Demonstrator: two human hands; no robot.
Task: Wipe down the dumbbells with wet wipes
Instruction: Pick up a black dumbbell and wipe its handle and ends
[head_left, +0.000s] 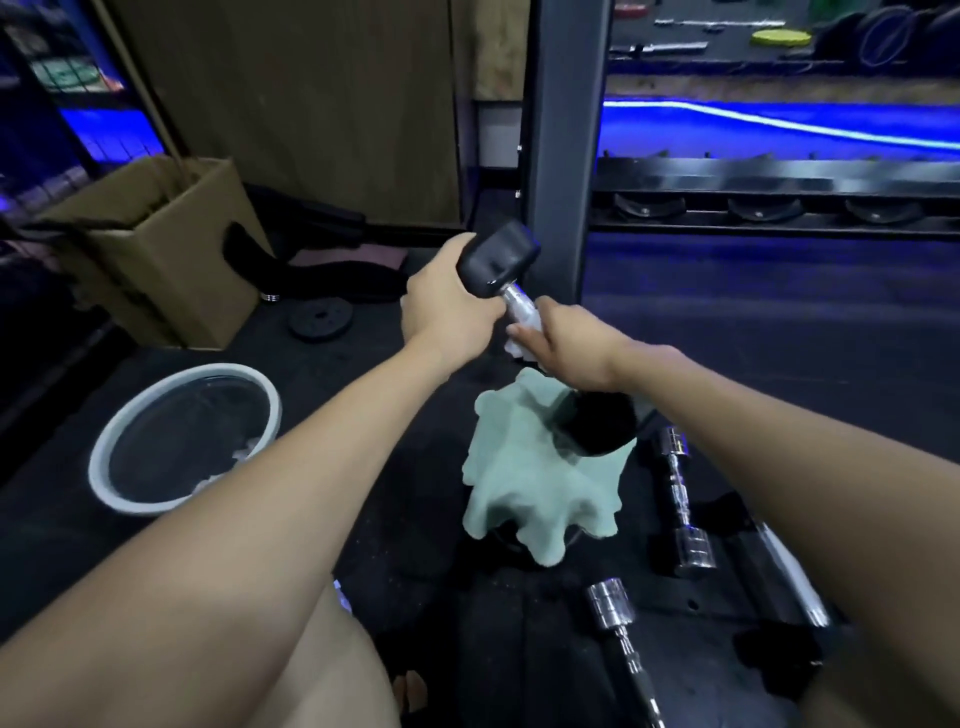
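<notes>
A black rubber-headed dumbbell (498, 257) is held tilted in the middle of the view, its upper head far and its lower head (597, 426) resting on a green cloth (524, 488). My left hand (447, 306) grips the upper head from the left. My right hand (561, 340) is curled round the chrome handle with a white wet wipe (522, 325) bunched under its fingers. The part of the handle under my right hand is hidden.
Two chrome dumbbells (680, 499) (621, 639) and a steel bar (795, 577) lie on the black floor mat at the right. A white round basin (109, 447) sits at the left, a cardboard box (156, 254) behind it. A weight rack (779, 208) and its upright post (561, 130) stand behind.
</notes>
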